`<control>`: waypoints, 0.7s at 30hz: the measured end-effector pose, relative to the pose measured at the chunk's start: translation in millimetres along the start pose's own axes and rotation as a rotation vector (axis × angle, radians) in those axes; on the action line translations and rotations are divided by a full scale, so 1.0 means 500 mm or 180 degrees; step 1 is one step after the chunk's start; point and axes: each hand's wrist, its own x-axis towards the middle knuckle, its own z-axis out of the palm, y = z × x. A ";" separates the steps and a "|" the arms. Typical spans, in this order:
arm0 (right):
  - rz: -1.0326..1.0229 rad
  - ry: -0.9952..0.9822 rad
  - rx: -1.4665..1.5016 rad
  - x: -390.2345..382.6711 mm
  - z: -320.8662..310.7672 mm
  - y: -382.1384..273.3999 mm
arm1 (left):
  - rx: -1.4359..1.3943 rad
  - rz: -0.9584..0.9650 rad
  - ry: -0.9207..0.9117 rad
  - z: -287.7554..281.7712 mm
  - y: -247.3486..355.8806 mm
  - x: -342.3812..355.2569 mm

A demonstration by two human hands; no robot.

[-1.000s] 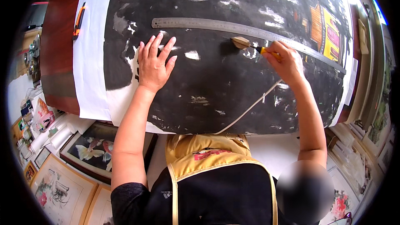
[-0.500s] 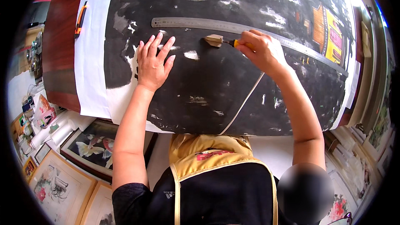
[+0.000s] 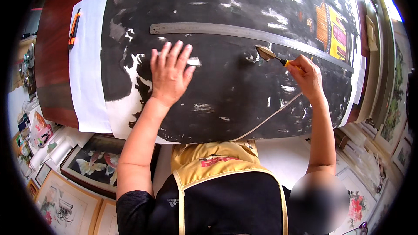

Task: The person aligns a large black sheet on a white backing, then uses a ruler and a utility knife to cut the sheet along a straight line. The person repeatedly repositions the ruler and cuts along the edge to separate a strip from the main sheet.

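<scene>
Lying palm down on the large black sheet (image 3: 209, 78), my left hand (image 3: 170, 73) has its fingers stretched and slightly spread. A white patch (image 3: 194, 62) shows beside its fingertips. My right hand (image 3: 308, 75) is closed around the yellow-and-black handle of a corded hand tool (image 3: 266, 53) with a leaf-shaped metal head. The head points left, at or just over the sheet near a white scuff; I cannot tell whether it touches. A pale cord (image 3: 267, 119) runs from under this hand to the sheet's near edge. Beyond both hands lies a long steel ruler (image 3: 226, 30).
An orange-and-black pen-shaped tool (image 3: 74, 29) rests on white paper (image 3: 89, 69) at the left, over the reddish-brown table (image 3: 56, 61). A yellow printed piece (image 3: 337, 35) is on the sheet at far right. Framed pictures (image 3: 65, 200) stand lower left.
My right hand has moved right and slightly nearer with the corded tool, its cord trailing along. The view has shifted a little; my left hand stays flat on the sheet.
</scene>
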 end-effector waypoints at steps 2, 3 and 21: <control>-0.0142 0.0033 -0.0053 0.004 0.001 0.015 | -0.0199 0.0120 -0.0090 0.016 0.043 0.013; -0.0207 0.0058 -0.0089 0.006 0.001 0.025 | -0.0173 0.0178 -0.0137 0.025 0.063 0.021; -0.1441 -0.0462 0.0097 0.161 0.078 -0.091 | -0.0017 -0.0441 0.0001 0.046 0.142 -0.025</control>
